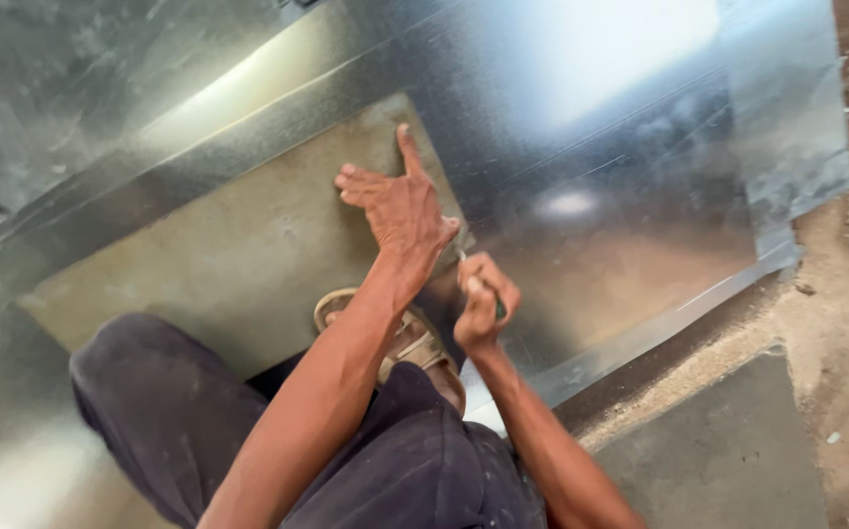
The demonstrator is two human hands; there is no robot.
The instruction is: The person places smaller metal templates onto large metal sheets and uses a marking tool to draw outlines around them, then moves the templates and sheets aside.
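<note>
Work surface: large shiny galvanised steel sheets [620, 147] lying flat on a gritty concrete floor [836, 323], reflecting glare. A dull tan rectangular template panel [238, 255] lies on the sheet. Left hand [400, 206] presses flat, fingers spread, at the panel's right edge. Right hand [483, 299], just beside it, is clamped on a thin metal scribing tool [464, 257], tip at the edge

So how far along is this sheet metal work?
Done: a dull flat panel already lies on the shiny metal sheet. In hand: the left hand presses the panel's corner while the right hand works a thin tool at its edge. Whatever else remains cannot be told.
</note>
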